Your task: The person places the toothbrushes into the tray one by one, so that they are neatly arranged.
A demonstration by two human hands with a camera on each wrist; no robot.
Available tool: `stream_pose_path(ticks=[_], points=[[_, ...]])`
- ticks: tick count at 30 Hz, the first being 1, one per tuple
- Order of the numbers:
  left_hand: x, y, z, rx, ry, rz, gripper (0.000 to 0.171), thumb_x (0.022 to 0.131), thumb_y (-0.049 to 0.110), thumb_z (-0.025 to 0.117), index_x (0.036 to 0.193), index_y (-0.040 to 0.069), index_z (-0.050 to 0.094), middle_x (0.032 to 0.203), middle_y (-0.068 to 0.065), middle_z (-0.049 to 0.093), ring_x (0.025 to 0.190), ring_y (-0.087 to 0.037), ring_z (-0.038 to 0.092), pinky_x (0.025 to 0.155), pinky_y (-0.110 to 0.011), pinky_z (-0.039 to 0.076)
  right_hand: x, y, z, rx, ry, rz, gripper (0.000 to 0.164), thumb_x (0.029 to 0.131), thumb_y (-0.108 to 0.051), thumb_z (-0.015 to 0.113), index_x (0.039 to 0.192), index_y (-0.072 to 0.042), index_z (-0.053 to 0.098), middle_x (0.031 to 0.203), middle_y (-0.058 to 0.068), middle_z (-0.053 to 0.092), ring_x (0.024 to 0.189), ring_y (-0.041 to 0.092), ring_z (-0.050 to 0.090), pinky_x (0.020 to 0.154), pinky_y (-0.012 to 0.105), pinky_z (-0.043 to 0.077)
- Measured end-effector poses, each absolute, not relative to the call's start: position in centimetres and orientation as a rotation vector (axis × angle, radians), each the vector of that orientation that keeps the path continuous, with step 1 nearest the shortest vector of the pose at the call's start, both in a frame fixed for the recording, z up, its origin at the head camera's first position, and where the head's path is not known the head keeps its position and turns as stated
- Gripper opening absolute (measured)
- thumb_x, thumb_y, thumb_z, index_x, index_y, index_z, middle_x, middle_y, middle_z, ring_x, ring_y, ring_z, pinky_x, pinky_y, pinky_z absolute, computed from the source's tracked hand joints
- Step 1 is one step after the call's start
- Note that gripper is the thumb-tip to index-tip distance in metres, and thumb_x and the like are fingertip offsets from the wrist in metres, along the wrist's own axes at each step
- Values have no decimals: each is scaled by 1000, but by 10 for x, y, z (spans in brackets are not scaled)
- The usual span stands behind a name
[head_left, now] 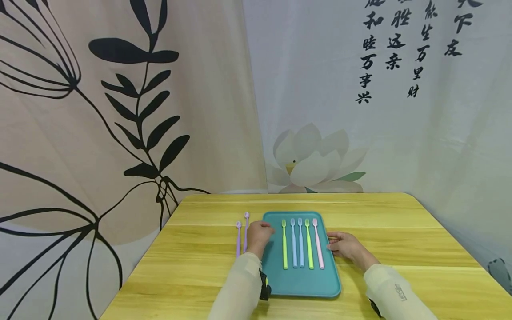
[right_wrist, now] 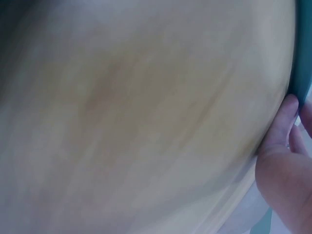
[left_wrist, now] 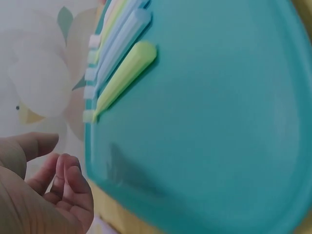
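A teal tray (head_left: 298,284) lies on the table with several toothbrushes side by side, heads at the far end: a green toothbrush (head_left: 285,249), two blue toothbrushes (head_left: 294,249), another green one (head_left: 310,249) and a pink toothbrush (head_left: 319,249). My left hand (head_left: 259,235) hovers at the tray's left edge; in the left wrist view its fingers are loosely bent, thumb apart, with nothing between them. Two purple toothbrushes (head_left: 238,242) lie left of it, one partly hidden by the hand. My right hand (head_left: 349,248) pinches the tray's right rim (right_wrist: 303,53) between thumb and fingers.
The wooden table (head_left: 420,240) extends to both sides of the tray. Behind its far edge hangs a cloth backdrop (head_left: 216,111) printed with plants, a lotus and writing. Sleeves and wrist straps cover both forearms.
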State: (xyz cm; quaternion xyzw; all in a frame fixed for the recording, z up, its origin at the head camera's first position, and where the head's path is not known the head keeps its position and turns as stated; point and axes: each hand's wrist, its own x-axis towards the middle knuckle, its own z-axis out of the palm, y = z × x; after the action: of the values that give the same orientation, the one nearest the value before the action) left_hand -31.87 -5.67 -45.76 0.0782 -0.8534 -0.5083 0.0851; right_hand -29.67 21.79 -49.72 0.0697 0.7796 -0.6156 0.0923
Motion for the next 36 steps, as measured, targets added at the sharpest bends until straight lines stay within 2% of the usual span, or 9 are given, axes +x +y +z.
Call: stream_pose_path(ticks=[8, 15, 21, 25, 36], points=[[-322, -78, -447, 236, -2532, -1502, 23, 80, 9, 76, 101, 0, 75, 98, -11, 72, 93, -31, 66, 78, -44, 54, -297, 217, -496, 212, 2323, -1811, 49, 92, 7, 62, 139, 11, 46, 112, 22, 56, 91, 21, 62, 81, 36, 57], [-326, -94, -440, 275, -2500, -1517, 21, 83, 9, 75, 102, 0, 74, 118, -21, 67, 106, -38, 62, 81, -46, 53, -298, 217, -497, 218, 2324, -1810, 50, 92, 7, 62, 139, 11, 47, 112, 21, 56, 91, 21, 62, 80, 36, 57], [-325, -113, -436, 317, -2509, -1513, 27, 83, 11, 75, 107, -1, 73, 114, -20, 68, 109, -40, 61, 92, -50, 50, -297, 217, -497, 215, 2323, -1805, 50, 92, 7, 62, 139, 11, 46, 112, 21, 56, 92, 21, 62, 81, 36, 56], [-327, -126, -437, 342, -2505, -1529, 28, 85, 12, 74, 109, -2, 72, 115, -20, 68, 111, -41, 59, 94, -51, 48, -298, 217, -498, 210, 2319, -1809, 50, 92, 8, 62, 139, 12, 46, 112, 22, 56, 92, 22, 62, 81, 37, 56], [-331, -156, -448, 394, -2516, -1543, 36, 87, 14, 73, 118, -4, 68, 116, -21, 66, 101, -36, 61, 80, -46, 52, -297, 216, -496, 201, 2296, -1837, 52, 92, 9, 62, 140, 12, 44, 114, 23, 55, 92, 23, 62, 80, 36, 57]])
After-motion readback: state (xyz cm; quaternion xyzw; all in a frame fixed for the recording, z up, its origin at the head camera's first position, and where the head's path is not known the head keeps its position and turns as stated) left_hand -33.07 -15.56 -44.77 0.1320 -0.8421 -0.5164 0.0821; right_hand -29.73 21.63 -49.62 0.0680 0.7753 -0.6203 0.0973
